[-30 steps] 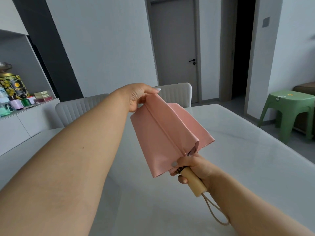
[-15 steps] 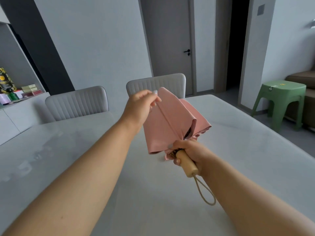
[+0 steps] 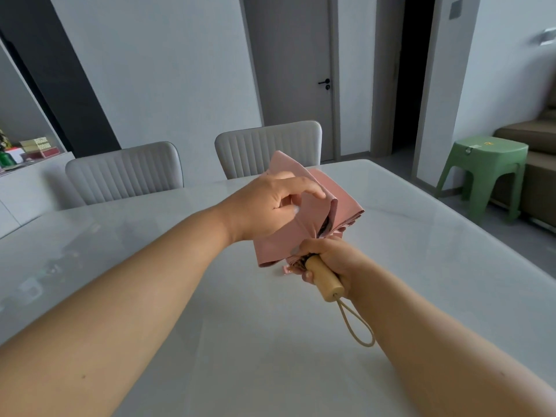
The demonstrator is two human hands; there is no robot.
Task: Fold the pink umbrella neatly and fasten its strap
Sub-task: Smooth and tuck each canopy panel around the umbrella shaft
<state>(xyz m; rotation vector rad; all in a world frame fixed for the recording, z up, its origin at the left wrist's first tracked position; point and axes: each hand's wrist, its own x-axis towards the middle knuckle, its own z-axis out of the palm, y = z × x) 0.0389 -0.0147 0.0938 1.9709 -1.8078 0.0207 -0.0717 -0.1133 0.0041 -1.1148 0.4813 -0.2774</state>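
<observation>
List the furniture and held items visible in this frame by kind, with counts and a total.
Pink folding umbrella with wooden handle, held in both hands: 1
Grey padded ribbed chairs: 2
White glossy table: 1
Green plastic stool: 1
Total: 5
</observation>
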